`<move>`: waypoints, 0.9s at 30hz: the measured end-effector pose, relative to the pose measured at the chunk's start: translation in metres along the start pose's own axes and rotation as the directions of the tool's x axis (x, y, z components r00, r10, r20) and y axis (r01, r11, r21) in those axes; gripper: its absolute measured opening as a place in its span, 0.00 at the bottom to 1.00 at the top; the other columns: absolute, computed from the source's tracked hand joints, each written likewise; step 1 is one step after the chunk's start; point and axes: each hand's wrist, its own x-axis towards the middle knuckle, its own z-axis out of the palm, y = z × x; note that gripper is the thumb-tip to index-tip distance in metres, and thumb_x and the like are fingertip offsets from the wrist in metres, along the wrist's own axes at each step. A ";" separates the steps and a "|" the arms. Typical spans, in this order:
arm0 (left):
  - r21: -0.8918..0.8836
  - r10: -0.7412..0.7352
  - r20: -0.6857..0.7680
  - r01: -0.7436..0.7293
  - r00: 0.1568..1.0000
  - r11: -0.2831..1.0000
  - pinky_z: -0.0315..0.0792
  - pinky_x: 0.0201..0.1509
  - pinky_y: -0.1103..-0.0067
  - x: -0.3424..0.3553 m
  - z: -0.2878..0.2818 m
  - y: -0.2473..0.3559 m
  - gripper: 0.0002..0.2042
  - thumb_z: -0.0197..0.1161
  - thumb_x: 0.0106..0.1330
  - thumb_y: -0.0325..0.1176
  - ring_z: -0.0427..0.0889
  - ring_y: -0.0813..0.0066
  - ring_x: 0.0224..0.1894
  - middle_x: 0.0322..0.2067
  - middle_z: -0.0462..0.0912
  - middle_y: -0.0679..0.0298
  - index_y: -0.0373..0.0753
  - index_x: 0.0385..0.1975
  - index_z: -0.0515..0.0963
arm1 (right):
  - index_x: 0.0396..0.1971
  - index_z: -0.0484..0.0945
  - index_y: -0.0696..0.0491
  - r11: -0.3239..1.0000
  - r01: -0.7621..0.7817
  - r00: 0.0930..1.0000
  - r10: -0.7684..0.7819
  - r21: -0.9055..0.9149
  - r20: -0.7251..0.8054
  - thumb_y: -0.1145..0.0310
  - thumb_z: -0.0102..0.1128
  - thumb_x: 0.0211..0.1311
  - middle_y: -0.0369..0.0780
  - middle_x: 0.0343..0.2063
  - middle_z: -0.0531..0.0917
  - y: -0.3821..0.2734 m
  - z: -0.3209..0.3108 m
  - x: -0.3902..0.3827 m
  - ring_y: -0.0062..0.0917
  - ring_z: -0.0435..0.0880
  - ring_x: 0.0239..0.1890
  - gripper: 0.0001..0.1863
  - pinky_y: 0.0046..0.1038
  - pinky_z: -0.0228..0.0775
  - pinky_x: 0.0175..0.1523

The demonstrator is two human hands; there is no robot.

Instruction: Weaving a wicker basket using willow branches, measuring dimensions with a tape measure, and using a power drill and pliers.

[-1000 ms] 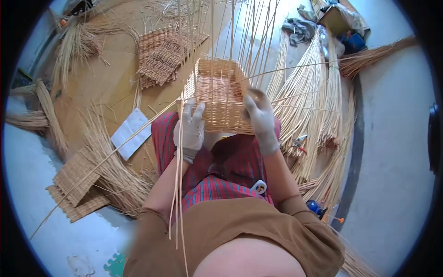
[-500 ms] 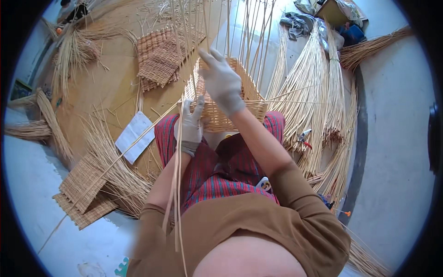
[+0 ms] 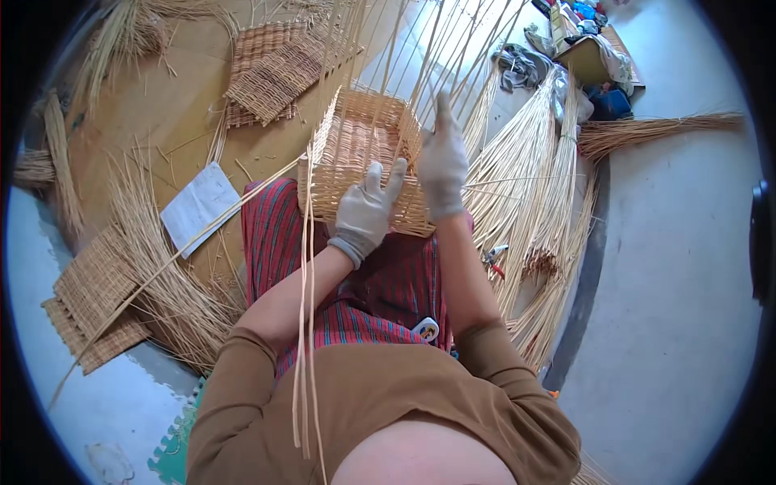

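On my lap rests a partly woven wicker basket (image 3: pixel 327 190), rectangular, with long upright stakes (image 3: pixel 396 48) rising from its far and right sides. My left hand (image 3: pixel 365 208), in a pale work glove, grips the basket's near wall, two fingers showing at the rim. My right hand (image 3: pixel 443 166), gloved as well, is at the basket's right corner beside the stakes. One of its digits points up and the others curl in; what they hold is hidden. Long loose strands (image 3: pixel 304 323) hang from the basket's left side toward my chest.
Flat woven panels (image 3: pixel 275 77) lie at the far left, others (image 3: pixel 97 283) at the near left. A white paper (image 3: pixel 200 206) is on the floor. Bundles of cane (image 3: pixel 525 178) spread on the right with red-handled pliers (image 3: pixel 495 259). A round tape measure (image 3: pixel 426 329) sits on my lap.
My right hand has moved from above the basket's middle to its right corner. My left hand has shifted right along the near wall. The view has turned, and more of the basket's inside shows.
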 end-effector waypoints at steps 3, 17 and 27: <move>0.028 0.012 0.024 -0.013 1.000 1.000 0.75 0.42 0.74 0.007 -0.017 0.005 0.33 0.56 0.65 0.32 0.81 0.67 0.39 0.54 0.70 0.52 0.60 0.71 0.58 | 0.73 0.55 0.38 0.693 -0.449 0.893 0.370 0.564 0.256 0.78 0.48 0.67 0.45 0.50 0.82 0.026 -0.031 -0.005 0.22 0.84 0.37 0.36 0.21 0.76 0.41; -0.897 -0.712 -0.283 0.085 0.643 0.433 0.76 0.39 0.82 -0.028 -0.009 -0.103 0.08 0.69 0.63 0.25 0.80 0.81 0.33 0.32 0.82 0.68 0.36 0.40 0.79 | 0.51 0.80 0.51 0.662 -0.513 0.813 0.170 0.546 0.558 0.86 0.54 0.58 0.37 0.32 0.82 -0.026 -0.058 -0.106 0.22 0.81 0.34 0.22 0.24 0.75 0.41; -0.954 -0.422 -0.108 0.025 0.900 0.298 0.74 0.42 0.83 -0.034 -0.009 -0.144 0.10 0.70 0.62 0.27 0.80 0.79 0.37 0.33 0.82 0.66 0.36 0.41 0.80 | 0.45 0.84 0.44 0.858 0.178 0.806 -0.408 0.482 0.429 0.63 0.68 0.56 0.37 0.30 0.84 -0.161 -0.025 -0.075 0.32 0.83 0.28 0.15 0.31 0.75 0.32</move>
